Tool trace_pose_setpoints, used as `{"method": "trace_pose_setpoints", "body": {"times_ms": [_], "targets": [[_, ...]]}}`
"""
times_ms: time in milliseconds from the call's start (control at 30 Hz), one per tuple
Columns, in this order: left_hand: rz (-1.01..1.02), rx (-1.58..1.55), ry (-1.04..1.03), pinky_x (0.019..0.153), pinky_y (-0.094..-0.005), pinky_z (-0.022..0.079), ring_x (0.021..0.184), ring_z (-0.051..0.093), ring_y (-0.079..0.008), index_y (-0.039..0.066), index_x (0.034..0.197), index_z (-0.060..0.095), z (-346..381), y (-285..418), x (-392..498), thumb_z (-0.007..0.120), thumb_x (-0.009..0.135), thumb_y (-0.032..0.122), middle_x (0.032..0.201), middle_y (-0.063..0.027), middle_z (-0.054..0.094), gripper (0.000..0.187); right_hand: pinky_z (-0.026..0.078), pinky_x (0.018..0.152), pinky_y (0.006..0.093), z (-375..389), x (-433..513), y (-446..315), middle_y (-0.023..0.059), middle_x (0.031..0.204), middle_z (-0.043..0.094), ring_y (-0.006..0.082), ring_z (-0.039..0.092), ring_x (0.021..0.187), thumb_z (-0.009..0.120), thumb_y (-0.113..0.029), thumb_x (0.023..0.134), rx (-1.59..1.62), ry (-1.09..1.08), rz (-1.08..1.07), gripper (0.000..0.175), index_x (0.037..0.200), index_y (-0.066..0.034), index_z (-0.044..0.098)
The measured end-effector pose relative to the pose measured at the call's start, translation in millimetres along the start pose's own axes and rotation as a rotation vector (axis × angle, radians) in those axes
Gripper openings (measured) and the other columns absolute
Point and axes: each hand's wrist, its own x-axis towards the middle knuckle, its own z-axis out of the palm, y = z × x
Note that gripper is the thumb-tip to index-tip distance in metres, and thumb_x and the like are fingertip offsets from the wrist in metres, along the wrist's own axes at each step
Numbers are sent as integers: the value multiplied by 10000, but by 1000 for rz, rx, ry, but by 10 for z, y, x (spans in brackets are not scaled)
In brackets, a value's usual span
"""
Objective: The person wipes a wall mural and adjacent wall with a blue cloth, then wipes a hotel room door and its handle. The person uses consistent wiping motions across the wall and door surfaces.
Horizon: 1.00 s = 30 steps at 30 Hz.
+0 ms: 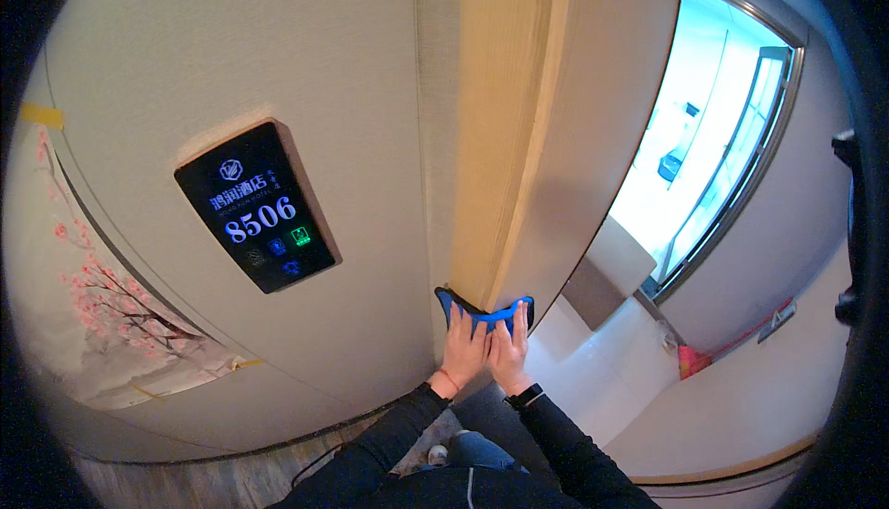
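A blue cloth with black edging [497, 316] is wrapped across the wooden door frame [496, 134], low on its upright. My left hand [464, 350] holds the cloth's left part against the frame, with its fingers pointing up. Close beside it, my right hand [509, 353] presses the right part, where the frame turns toward the room. Both hands nearly touch at the thumbs. The cloth hides the stretch of frame behind it.
On the wall to the left is a lit black door sign [257, 207] bearing writing. A blossom-tree poster [132, 314] is taped farther left. Right of the frame, a bright glass-doored room [701, 85] shows beyond a pale tiled floor [611, 363]. Wood-look flooring [222, 436] lies below the wall.
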Motion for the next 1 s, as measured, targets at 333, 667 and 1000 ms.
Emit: {"method": "trace_pose_setpoints", "body": {"times_ms": [333,667,1000], "targets": [[-33,51,11,958,-633,410,1162,401,-659,-87,1163,463,87,-9,-95,594,879,114,1276,-446,358,372,354,1092,567,-44,21,34,293,1452,412,506,403,1329,638,-79,857,0,-44,21,275,1127,-46,673],[-7,126,319,1055,-657,314,1309,264,-667,-97,1300,368,-1,301,551,561,965,211,1450,-441,230,494,244,1108,635,-317,857,89,249,1455,428,471,416,1314,667,-205,847,72,78,-196,291,1134,-164,697],[164,289,494,1116,-520,315,1396,238,-555,-33,1508,223,-1170,1213,2756,565,937,141,1560,-336,146,688,180,1117,633,-1183,3294,-560,176,1569,304,431,297,1423,539,-139,899,179,220,-470,481,1376,-197,565]]}}
